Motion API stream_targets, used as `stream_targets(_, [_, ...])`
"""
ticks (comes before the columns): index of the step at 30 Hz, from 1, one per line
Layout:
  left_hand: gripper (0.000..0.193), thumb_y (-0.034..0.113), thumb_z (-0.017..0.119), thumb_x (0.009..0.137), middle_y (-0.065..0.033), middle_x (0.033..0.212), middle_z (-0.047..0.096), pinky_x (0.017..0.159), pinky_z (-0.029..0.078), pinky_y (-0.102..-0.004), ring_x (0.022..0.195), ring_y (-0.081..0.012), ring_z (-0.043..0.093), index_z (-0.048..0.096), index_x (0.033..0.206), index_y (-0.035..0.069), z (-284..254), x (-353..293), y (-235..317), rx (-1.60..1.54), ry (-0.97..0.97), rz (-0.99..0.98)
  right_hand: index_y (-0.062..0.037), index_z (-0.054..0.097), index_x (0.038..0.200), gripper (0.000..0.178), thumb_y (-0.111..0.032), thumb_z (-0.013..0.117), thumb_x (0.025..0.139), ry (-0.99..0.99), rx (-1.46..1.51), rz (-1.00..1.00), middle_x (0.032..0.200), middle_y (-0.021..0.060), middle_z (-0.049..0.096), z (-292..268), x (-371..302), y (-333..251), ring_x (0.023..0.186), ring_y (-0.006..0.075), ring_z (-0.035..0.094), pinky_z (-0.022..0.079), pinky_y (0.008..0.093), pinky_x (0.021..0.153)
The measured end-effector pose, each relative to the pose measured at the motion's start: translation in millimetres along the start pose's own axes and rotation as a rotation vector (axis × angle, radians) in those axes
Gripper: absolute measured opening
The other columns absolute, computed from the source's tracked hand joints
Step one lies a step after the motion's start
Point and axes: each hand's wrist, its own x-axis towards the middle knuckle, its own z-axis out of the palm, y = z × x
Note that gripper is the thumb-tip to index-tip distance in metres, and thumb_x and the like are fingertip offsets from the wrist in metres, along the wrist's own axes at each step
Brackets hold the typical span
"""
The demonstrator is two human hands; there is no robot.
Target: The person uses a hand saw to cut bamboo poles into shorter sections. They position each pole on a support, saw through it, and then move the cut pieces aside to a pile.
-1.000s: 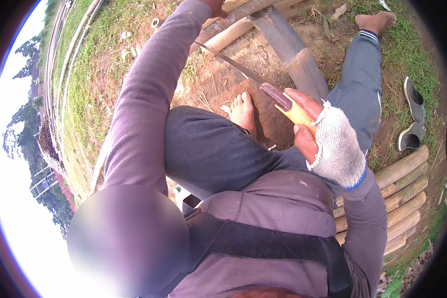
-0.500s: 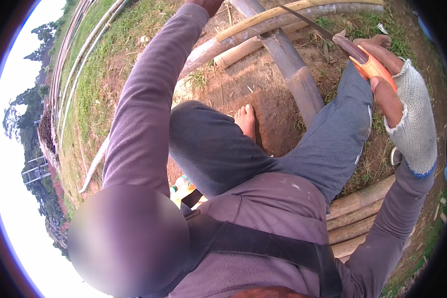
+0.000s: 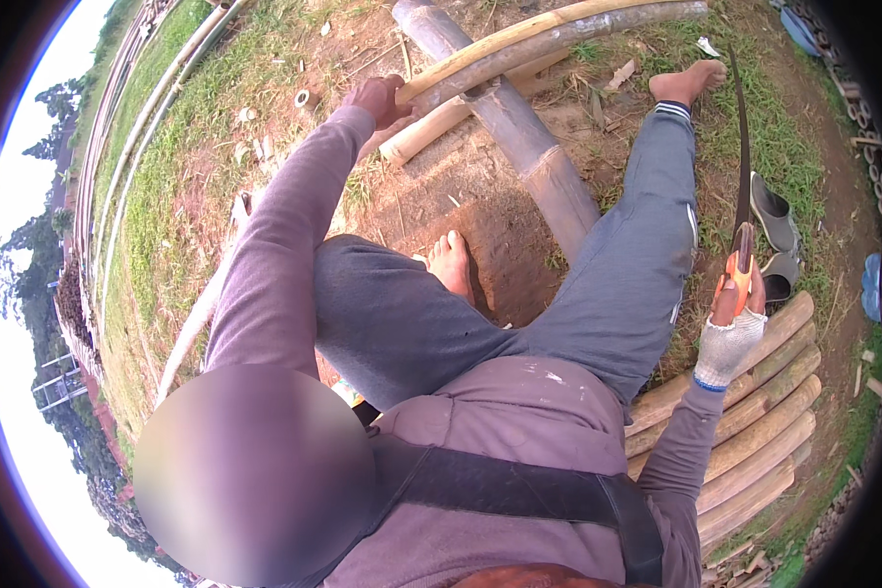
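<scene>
My left hand (image 3: 377,101) is closed round the near left end of a long bamboo pole (image 3: 559,41), yellowish on top and greyish along its side. That pole lies across a thicker grey bamboo support (image 3: 534,147). Over at the right, my right hand (image 3: 740,299), in a white knitted glove with bare fingertips, grips a saw (image 3: 743,147) by its orange and brown handle. Its long dark blade points away from me, apart from the bamboo. A shorter cut bamboo piece (image 3: 426,135) sits just under the pole, against the support.
Several bamboo lengths (image 3: 745,431) lie side by side at my lower right. A pair of dark clogs (image 3: 776,220) stands on the grass beside the saw. Long poles (image 3: 152,108) stretch along the left. My bare feet rest on the ground around the support.
My right hand has swung the saw down and to the right, away from the bamboo, with its blade now pointing forward. My left hand has come fully into view on the pole.
</scene>
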Motion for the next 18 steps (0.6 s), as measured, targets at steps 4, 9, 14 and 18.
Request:
stream_targets(4, [0.067,0.052,0.073,0.093,-0.024,0.128,0.074,0.101,0.057,-0.0481,0.114,-0.0386,0.074,0.06,0.145,0.012,-14.2,11.6,11.9,-0.041,0.081,0.077,0.0062,0.058,0.145,0.044,-0.01,0.06,0.104,0.12,-0.289,0.009,0.132,0.0222,0.069,-24.7,-32.2,83.0,0.113,0.0299,0.071,0.057,0.0406,0.096])
stream_targets(9, [0.054,0.039,0.076,0.087,-0.023,0.095,0.078,0.083,0.06,-0.0446,0.087,-0.0348,0.077,0.072,0.121,-0.004,-63.6,-17.9,94.2,-0.581,0.338,0.321,0.0049,0.057,0.145,0.046,-0.008,0.06,0.101,0.131,-0.32,0.153,0.13,0.0221,0.069,-23.9,-92.8,132.1,0.113,0.0342,0.071,0.056,0.0431,0.098])
stream_targets(14, [0.045,0.029,0.079,0.087,-0.0114,0.089,0.073,0.075,0.055,-0.0362,0.079,-0.0204,0.069,0.072,0.116,-0.005,-71.2,-25.9,216.7,-0.949,0.056,0.415,0.003,0.058,0.143,0.044,-0.006,0.06,0.1,0.129,-0.239,0.145,0.127,0.0226,0.07,-11.0,-119.2,119.0,0.114,0.0355,0.07,0.054,0.043,0.099])
stream_targets(18, [0.052,0.032,0.081,0.089,-0.0129,0.089,0.072,0.073,0.054,-0.0359,0.079,-0.0209,0.068,0.068,0.121,-0.007,-64.4,-69.6,356.5,-1.171,-0.218,0.473,0.0048,0.057,0.145,0.045,-0.01,0.06,0.102,0.305,-0.076,0.21,0.132,0.0213,0.068,-23.8,-134.7,125.7,0.115,0.0317,0.07,0.054,0.0413,0.101])
